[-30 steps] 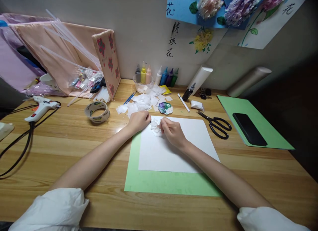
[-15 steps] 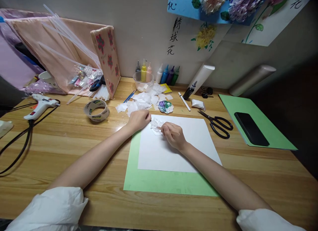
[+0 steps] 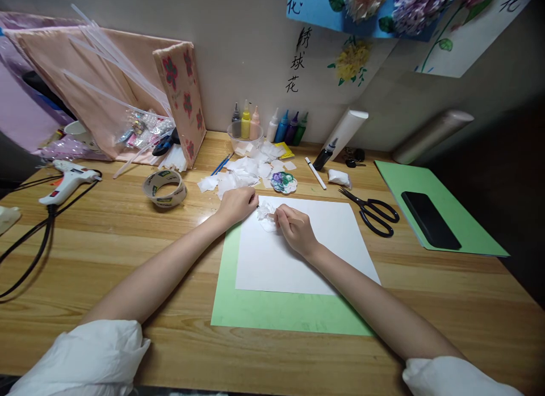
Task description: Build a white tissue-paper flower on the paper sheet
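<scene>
A sheet of white paper (image 3: 306, 260) lies on a larger green sheet (image 3: 276, 312) on the wooden table. Near its top left corner sits a small crumpled clump of white tissue (image 3: 264, 210). My right hand (image 3: 295, 228) is closed round a thin light-brown stick (image 3: 293, 220), its tip touching or very near the tissue clump. At the paper's top left corner rests my left hand (image 3: 239, 205), fingers curled in; whatever they pinch is hidden. Loose white tissue pieces (image 3: 242, 172) are heaped just beyond it, beside a painted purple-and-green palette (image 3: 283, 182).
Black scissors (image 3: 374, 213), a white pen (image 3: 315, 173) and a phone (image 3: 431, 219) on green paper are to the right. A tape roll (image 3: 164, 189) and a glue gun (image 3: 68, 180) with its cable are at left. Paint bottles (image 3: 281, 126) line the wall.
My right hand has shifted very slightly, turning the stick a little at the tissue clump. My left hand stays in place.
</scene>
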`<state>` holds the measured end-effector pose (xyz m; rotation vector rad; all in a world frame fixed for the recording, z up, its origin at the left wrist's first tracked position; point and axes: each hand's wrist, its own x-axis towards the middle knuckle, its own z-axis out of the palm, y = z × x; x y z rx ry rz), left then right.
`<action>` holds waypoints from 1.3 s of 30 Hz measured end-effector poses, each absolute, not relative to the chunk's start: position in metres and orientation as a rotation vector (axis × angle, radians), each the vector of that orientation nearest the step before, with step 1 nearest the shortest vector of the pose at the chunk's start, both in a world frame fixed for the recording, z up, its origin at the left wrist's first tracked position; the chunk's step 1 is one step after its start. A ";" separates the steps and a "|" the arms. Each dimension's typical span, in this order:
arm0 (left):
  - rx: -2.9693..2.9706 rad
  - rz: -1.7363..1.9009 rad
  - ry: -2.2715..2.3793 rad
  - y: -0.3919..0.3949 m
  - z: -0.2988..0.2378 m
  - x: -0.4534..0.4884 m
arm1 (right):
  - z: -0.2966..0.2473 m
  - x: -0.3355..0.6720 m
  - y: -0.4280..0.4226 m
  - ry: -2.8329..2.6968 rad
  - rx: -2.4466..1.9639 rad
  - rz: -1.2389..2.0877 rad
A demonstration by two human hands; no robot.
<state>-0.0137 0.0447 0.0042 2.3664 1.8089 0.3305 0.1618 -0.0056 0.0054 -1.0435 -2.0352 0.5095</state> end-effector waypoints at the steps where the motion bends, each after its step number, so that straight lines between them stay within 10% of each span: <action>1: 2.357 0.332 1.810 0.045 0.004 -0.014 | 0.006 0.160 -0.006 -2.041 -1.069 0.508; 39: 2.239 0.466 1.726 0.068 0.069 -0.084 | -0.005 0.169 0.000 -1.229 -1.005 0.933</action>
